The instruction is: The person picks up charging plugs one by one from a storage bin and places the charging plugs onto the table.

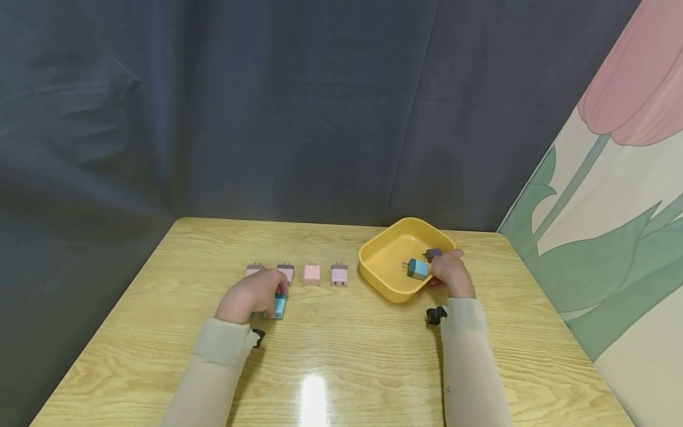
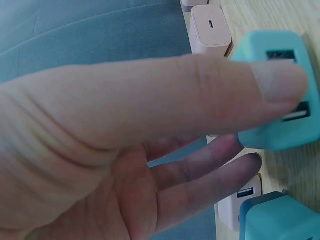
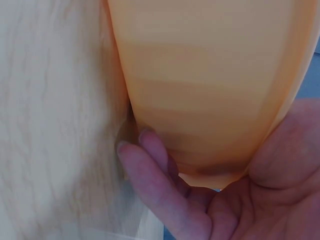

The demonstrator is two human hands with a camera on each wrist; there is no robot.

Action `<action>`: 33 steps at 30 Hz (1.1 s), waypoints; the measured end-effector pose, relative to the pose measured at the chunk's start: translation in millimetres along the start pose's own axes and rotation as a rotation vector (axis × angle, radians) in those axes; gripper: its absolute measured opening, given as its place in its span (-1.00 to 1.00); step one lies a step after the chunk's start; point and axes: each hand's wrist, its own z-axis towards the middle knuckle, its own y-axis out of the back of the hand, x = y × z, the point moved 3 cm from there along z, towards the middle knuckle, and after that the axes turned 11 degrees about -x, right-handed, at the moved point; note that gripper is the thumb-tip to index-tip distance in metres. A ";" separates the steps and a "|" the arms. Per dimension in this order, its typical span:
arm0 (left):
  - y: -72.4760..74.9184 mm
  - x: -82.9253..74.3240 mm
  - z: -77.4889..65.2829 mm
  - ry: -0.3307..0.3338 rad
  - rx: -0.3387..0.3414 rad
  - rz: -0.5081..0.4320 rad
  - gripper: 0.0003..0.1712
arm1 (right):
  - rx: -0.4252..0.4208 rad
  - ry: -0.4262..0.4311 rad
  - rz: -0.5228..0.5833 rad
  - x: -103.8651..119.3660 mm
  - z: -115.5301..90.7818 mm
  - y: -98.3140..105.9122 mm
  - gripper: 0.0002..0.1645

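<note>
My left hand (image 1: 251, 295) pinches a teal wall charger (image 2: 280, 117), its thumb lying across the face with two USB ports. In the head view the same teal charger shows just above the table, partly covered by the fingers. A second teal charger (image 2: 280, 220) stands beside it in the left wrist view, mostly hidden by the hand in the head view. At the right, my right hand (image 1: 452, 274) grips the near right corner of a yellow bin (image 1: 381, 252), fingers below and thumb at the rim. Inside lie a blue charger (image 1: 418, 269) and a dark purple charger (image 1: 433, 254).
A row of pale chargers lies beyond the left hand: a pink one (image 1: 312, 274), a lilac one (image 1: 338, 275) and others partly covered by the hand. The wooden table (image 1: 368, 362) ends at a dark curtain (image 1: 320, 118) behind and a painted wall (image 1: 635, 255) at right.
</note>
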 end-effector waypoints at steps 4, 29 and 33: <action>-0.6 -0.5 -0.4 0.012 0.009 -0.008 -0.52 | 0.005 -0.004 -0.024 0.8 -0.1 0.4 -0.11; -1.4 -1.9 0.2 0.025 0.024 -0.036 -0.50 | 0.013 -0.025 -0.033 1.2 4.0 0.0 -0.09; 0.3 -3.0 -0.7 0.025 0.021 -0.045 -0.49 | 0.012 -0.026 -0.029 1.8 3.5 0.7 -0.09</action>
